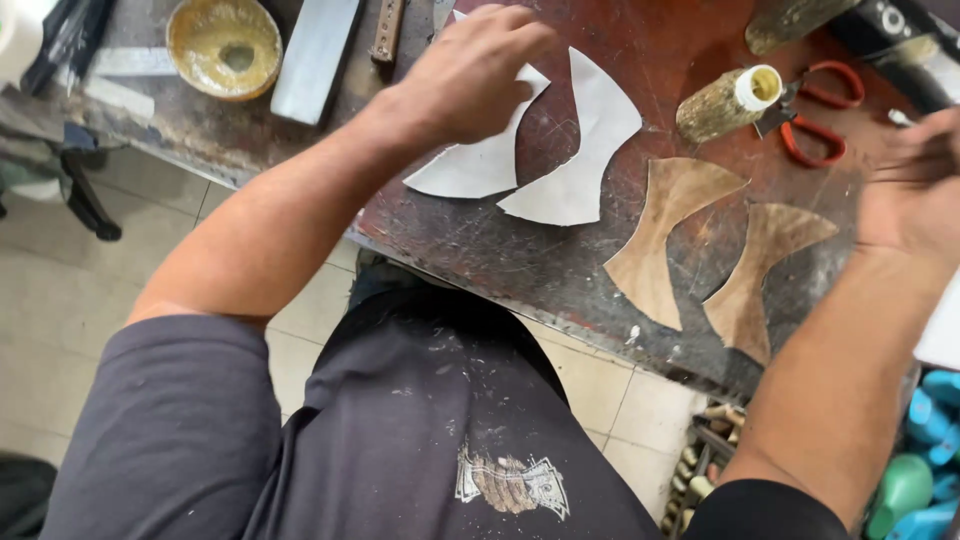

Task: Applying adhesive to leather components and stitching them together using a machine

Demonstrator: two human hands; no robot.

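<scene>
Pressing down on the white cut piece (pixel 478 160) with the left hand (pixel 470 80): fingers (pixel 515 35) curled and narrow, tips on its upper edge. Pinning it flat, not pinching, as far as I can tell.

Right hand (pixel 915 180) is motion-blurred at the right edge of the surface (pixel 480 250); can't tell if its fingers are spread or closed, or whether it holds anything.

Layout:
- Second white piece (pixel 585 150) lies just right of the first, lower tips nearly touching.
- Both are curved, flared shapes. Long axes run roughly from upper right to lower left across the picture, flared lower ends toward the near edge.
- Two tan pieces (pixel 665 235) of the same outline sit further right, long axes running nearly top to bottom, narrow waist mid-length, apart from the white pair.
- Red-handled scissors (pixel 820 125) and a glue-crusted bottle (pixel 725 100) behind the tan pieces.
- Yellow-stained bowl (pixel 224 45) and a flat grey bar (pixel 315 55) at far left.

Doing this well, my read: keep the pressure flat and spread along the piece so the thin sheet doesn't buckle or skate on the scarred surface. Move it along its long axis, not sideways, to avoid shoving the neighbouring white piece. Keep the fingers off the tapered tips, which look most likely to curl.
</scene>
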